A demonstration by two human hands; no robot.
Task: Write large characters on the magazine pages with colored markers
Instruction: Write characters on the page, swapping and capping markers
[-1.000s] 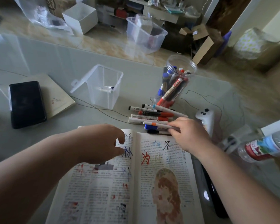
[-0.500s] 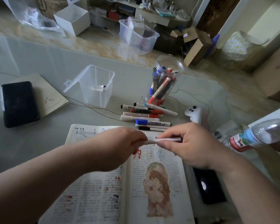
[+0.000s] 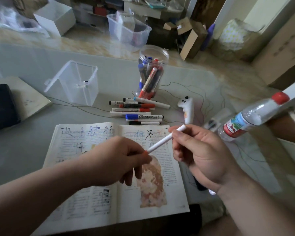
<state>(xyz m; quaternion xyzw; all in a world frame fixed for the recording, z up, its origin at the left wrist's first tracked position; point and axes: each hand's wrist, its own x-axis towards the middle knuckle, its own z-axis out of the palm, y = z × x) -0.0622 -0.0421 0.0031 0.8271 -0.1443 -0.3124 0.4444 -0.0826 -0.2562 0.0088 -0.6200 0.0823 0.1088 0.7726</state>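
Both hands sit nearer over the magazine (image 3: 170,198) than half a second back, and the marker (image 3: 162,142) has swung from level to slanted. Glossy pale table (image 3: 32,147) under the magazine; tiled floor, boxes and bins beyond. Marker hangs over the magazine's right page, long axis diagonal: orange cap end near-left, white tail far-right. Left hand (image 3: 116,160) pinches the cap end in its fingertips. Right hand (image 3: 199,155) grips the barrel with curled fingers. Loose markers (image 3: 136,111) and a jar (image 3: 152,74) lie just beyond the magazine's far edge.
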